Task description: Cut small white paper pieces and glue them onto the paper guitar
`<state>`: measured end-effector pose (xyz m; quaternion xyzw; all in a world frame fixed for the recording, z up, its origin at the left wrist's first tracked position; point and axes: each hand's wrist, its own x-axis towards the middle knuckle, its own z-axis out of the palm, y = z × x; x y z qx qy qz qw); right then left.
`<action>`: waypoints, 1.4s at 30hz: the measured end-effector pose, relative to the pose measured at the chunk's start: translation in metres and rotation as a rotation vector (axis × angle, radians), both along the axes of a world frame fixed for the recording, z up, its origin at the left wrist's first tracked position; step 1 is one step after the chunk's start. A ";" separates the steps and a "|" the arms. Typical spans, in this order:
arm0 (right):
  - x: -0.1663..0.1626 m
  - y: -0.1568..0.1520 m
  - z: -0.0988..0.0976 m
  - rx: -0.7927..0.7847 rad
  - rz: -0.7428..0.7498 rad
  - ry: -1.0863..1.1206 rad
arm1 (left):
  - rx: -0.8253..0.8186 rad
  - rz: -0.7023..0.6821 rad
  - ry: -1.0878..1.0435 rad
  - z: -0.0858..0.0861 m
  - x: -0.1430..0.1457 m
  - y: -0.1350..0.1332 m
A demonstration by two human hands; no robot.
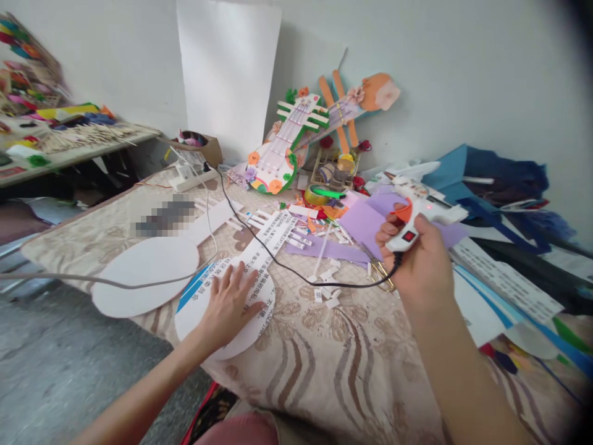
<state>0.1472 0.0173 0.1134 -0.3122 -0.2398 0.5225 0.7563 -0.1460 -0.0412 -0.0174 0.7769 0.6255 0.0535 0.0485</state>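
Note:
My left hand [230,298] lies flat with fingers spread on the round body of a white printed cardboard cutout [259,259] shaped like a stringed instrument. My right hand [414,256] is closed round the grip of a white hot glue gun [424,216], held above the patterned bed cover, its nozzle pointing right. The gun has an orange trigger, a red switch and a lit red lamp. Its black cord [287,269] runs left across the cutout toward a white power strip [189,179].
A second plain white cutout [146,272] lies to the left. Purple paper [365,225], paper scraps, scissors [382,272] and tape rolls [319,194] are scattered behind. Finished colourful paper instruments [296,136] lean on the wall. Blue sheets [491,173] pile up at right. A cluttered side table [69,142] stands left.

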 end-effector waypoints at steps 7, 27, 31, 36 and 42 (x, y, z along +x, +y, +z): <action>0.006 0.003 0.008 0.049 -0.011 -0.067 | 0.059 0.169 0.029 0.005 -0.032 0.007; 0.020 0.017 0.026 0.200 -0.011 -0.264 | 0.098 0.056 -0.036 -0.015 -0.015 -0.027; 0.021 0.016 0.027 0.233 0.000 -0.274 | 0.169 -0.008 -0.124 -0.003 -0.004 -0.022; 0.017 0.010 0.021 0.206 0.024 -0.242 | 0.052 -0.281 -0.353 0.027 0.043 0.005; 0.016 0.002 0.015 0.211 -0.010 -0.224 | -0.159 -0.296 -0.268 0.025 0.103 0.057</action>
